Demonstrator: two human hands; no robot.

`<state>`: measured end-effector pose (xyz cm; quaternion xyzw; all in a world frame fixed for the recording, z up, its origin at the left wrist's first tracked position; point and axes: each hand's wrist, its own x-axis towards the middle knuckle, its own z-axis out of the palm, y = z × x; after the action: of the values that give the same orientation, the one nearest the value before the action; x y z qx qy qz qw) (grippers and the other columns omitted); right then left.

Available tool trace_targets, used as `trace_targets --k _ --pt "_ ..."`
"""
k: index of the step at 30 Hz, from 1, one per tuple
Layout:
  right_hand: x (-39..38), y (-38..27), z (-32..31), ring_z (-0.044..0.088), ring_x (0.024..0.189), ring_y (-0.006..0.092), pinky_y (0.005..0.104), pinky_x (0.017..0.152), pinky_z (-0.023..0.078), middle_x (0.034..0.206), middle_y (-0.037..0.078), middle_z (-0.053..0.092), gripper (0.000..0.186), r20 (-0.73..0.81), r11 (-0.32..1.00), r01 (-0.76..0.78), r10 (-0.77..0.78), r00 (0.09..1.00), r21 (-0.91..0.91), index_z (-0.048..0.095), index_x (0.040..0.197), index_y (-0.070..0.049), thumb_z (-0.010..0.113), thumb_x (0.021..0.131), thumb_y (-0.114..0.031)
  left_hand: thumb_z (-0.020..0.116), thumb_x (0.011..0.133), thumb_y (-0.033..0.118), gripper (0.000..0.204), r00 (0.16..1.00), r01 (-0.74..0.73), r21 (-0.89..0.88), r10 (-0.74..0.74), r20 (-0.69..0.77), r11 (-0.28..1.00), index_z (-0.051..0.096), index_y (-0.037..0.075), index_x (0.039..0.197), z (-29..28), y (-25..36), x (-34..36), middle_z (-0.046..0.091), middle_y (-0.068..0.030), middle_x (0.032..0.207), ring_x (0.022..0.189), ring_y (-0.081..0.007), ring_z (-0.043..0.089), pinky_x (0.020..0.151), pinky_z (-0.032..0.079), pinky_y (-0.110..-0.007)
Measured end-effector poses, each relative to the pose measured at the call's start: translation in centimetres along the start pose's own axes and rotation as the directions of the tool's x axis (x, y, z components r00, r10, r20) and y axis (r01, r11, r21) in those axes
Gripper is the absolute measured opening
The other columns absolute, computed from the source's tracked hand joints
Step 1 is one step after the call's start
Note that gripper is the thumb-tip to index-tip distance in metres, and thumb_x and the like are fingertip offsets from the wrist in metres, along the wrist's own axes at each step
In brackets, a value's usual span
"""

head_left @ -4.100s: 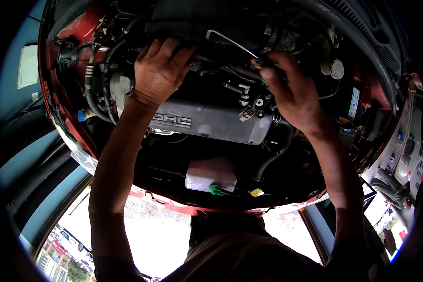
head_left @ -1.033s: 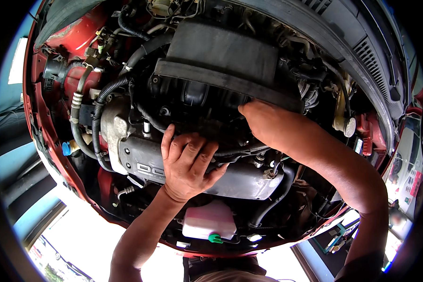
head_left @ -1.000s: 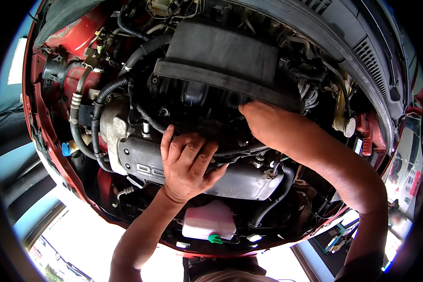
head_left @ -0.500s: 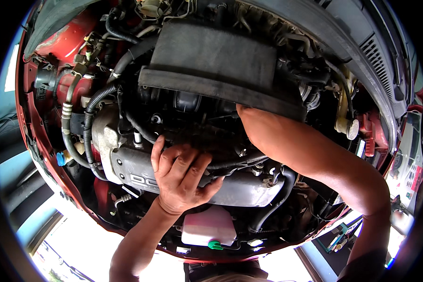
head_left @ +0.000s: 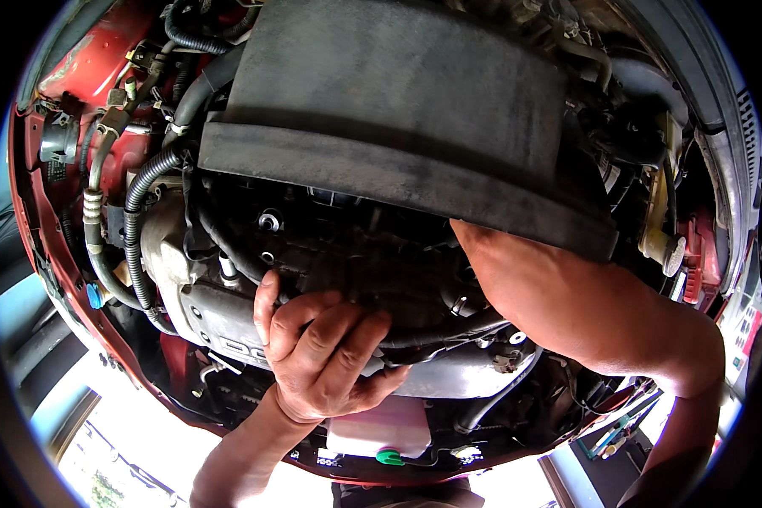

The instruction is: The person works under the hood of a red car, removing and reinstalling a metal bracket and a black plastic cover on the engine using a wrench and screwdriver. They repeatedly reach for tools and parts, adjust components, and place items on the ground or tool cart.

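My left hand rests on the front of the engine, on the grey engine cover. Its fingers are bent but apart, their tips over the cover's rear edge beside a black hose, and the thumb points out to the right. It grips nothing that I can see. From the right, my right forearm reaches in under a large black plastic housing. The right hand itself is hidden beneath that housing, so neither its fingers nor anything in them shows. A dark wiring harness runs between the two arms.
A whitish-pink reservoir with a green cap sits at the near edge. Ribbed hoses and metal pipes run along the left by the red body. At right stands a small reservoir with a pale cap.
The view has moved closer, so the black housing looks larger and nearer. My left hand keeps its place on the engine cover, and my right arm is still under the housing.
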<state>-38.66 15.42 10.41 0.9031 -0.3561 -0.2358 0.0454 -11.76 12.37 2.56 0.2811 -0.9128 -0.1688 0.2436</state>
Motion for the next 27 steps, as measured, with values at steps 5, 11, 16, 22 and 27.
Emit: trace_targets --k 5,11,16,22,27 --pt "0.1 -0.4 0.5 0.049 0.131 0.0268 0.0400 0.114 0.037 0.137 0.018 0.054 0.058 0.059 0.981 0.053 -0.042 0.997 -0.188 0.050 0.136 0.006 0.047 0.092 -0.032 0.073 0.077 0.053 0.045 1.000 0.008 -0.004 -0.008 0.009 1.000 0.073 0.010 0.092 0.2 -0.1 -0.2 0.060 -0.0048 0.092 0.095 -0.0287 0.057 0.110 0.033 -0.065" --pt "0.5 -0.8 0.6 0.055 0.122 0.0266 0.0386 0.104 0.045 0.127 0.016 0.058 0.057 0.126 0.942 0.071 -0.031 0.992 -0.329 0.055 0.128 0.006 0.049 0.088 -0.034 0.073 0.078 0.055 0.047 1.000 0.000 0.004 0.000 0.019 1.000 0.073 0.011 0.092 0.0 -0.1 -0.2 0.060 -0.0049 0.092 0.095 -0.0289 0.057 0.110 0.033 -0.066" --pt "0.7 -1.2 1.8 0.058 0.114 0.0256 0.0364 0.097 0.048 0.121 0.016 0.060 0.054 0.086 0.956 0.059 -0.035 0.996 -0.288 0.056 0.124 0.007 0.049 0.087 -0.032 0.072 0.079 0.056 0.047 1.000 0.001 0.018 -0.001 0.028 1.000 0.073 0.012 0.092 0.0 -0.1 -0.2 0.059 -0.0050 0.093 0.095 -0.0287 0.057 0.110 0.033 -0.066" --pt "0.8 -1.4 2.0 0.058 0.116 0.0255 0.0349 0.102 0.045 0.122 0.015 0.061 0.050 0.123 0.947 0.122 -0.089 0.988 -0.298 0.057 0.124 0.007 0.047 0.089 -0.027 0.071 0.080 0.057 0.046 0.999 -0.006 0.034 0.004 0.039 0.999 0.072 0.012 0.091 0.0 0.0 -0.1 0.058 -0.0049 0.093 0.094 -0.0287 0.057 0.110 0.034 -0.066" --pt "1.0 -0.4 1.3 0.058 0.111 0.0252 0.0347 0.099 0.045 0.118 0.015 0.061 0.049 0.098 0.957 0.166 -0.147 0.984 -0.239 0.058 0.122 0.008 0.048 0.088 -0.026 0.071 0.080 0.056 0.047 0.999 -0.006 0.032 0.005 0.036 0.999 0.072 0.011 0.092 0.1 0.0 0.0 0.059 -0.0054 0.093 0.094 -0.0290 0.058 0.110 0.033 -0.066"
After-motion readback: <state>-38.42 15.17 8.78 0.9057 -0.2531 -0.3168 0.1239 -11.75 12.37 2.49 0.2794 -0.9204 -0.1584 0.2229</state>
